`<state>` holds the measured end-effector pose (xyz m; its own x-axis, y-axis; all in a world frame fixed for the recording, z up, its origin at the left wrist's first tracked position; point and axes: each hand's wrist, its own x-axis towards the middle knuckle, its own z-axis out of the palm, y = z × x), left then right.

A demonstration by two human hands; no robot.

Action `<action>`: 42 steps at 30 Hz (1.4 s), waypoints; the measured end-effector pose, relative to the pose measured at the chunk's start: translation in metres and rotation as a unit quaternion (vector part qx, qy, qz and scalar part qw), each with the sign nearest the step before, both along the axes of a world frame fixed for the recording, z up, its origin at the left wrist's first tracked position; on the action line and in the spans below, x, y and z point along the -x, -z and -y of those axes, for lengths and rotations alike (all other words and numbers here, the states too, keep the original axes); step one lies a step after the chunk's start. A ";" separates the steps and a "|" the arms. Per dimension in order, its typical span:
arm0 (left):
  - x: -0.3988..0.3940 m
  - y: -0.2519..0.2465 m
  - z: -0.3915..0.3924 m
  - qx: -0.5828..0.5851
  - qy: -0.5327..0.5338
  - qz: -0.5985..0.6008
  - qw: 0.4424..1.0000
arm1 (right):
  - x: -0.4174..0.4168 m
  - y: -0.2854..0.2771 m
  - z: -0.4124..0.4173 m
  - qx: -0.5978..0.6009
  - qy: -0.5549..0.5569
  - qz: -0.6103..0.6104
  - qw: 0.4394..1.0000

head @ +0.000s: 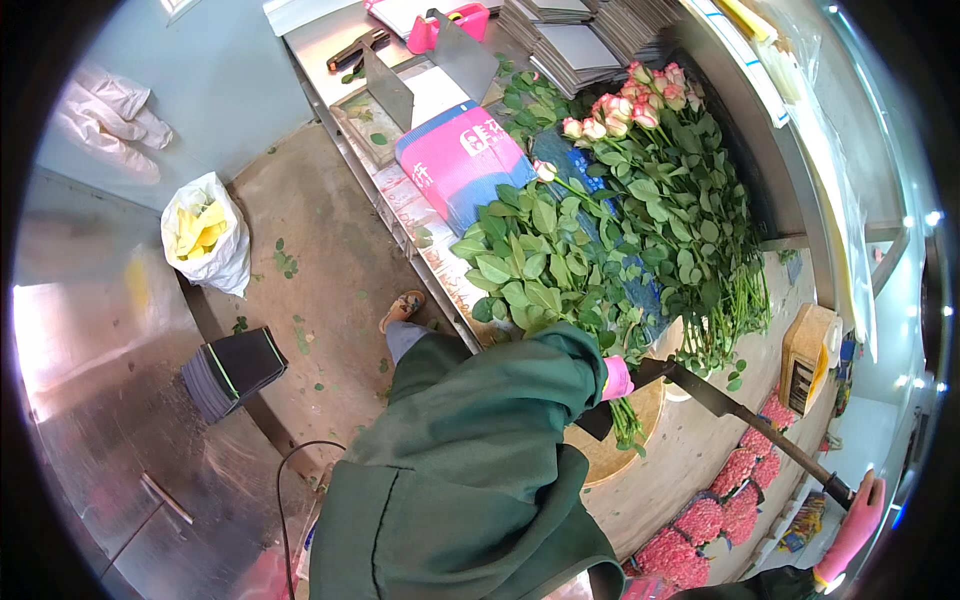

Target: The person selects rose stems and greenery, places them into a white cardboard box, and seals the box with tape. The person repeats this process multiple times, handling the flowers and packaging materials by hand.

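Observation:
My right hand (862, 514), in a pink glove, is at the far right on the end of a long lever handle (795, 454). The lever runs to a dark metal blade arm (701, 394) of what looks like a stem cutter. Only a pink-gloved part of my left hand (619, 379) shows past the green sleeve, beside the cutter's pivot; its fingers are hidden. Cut-end stems (626, 427) stick out just below it. Their leafy rose bunch (536, 262) lies on the bench, its heads covered by a pink and blue printed wrapper (465, 154).
Pink-and-white roses (630, 101) with long stems lie along the bench's back. Grey card sheets (577, 49), a pink tape dispenser (450, 26) and a stapler (358, 49) are farther up. A white sack (206, 255) and black crate-like stack (236, 371) are at left. Wrapped pink bunches (701, 517) stand lower right.

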<state>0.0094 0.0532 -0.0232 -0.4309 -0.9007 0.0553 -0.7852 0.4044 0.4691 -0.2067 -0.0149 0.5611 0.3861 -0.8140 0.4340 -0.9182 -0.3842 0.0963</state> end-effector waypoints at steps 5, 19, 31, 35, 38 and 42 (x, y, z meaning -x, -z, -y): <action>-0.014 -0.048 -0.021 -0.038 0.068 0.010 0.997 | 0.045 -0.001 0.003 -0.014 0.036 -0.023 0.999; -0.033 -0.131 0.010 -0.084 0.041 0.080 0.992 | -0.016 0.044 -0.112 -0.047 0.122 0.112 0.985; -0.018 -0.055 0.032 -0.146 0.044 0.113 0.982 | -0.047 0.053 -0.157 -0.032 0.226 0.108 0.968; -0.013 -0.041 0.048 -0.146 0.045 0.116 0.981 | -0.044 0.062 -0.206 -0.030 0.156 0.031 0.987; -0.018 -0.036 0.045 -0.118 0.041 0.109 0.986 | -0.050 0.075 -0.249 -0.105 0.183 -0.052 0.976; -0.025 -0.038 0.048 -0.124 0.032 0.124 0.984 | -0.045 0.127 -0.317 -0.285 0.303 -0.049 0.908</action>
<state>0.0340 0.0052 0.0146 -0.4601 -0.8434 -0.2774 -0.8645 0.3544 0.3564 -0.1616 0.3022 0.4338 -0.1935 -0.9717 -0.1357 -0.9755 0.1758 0.1325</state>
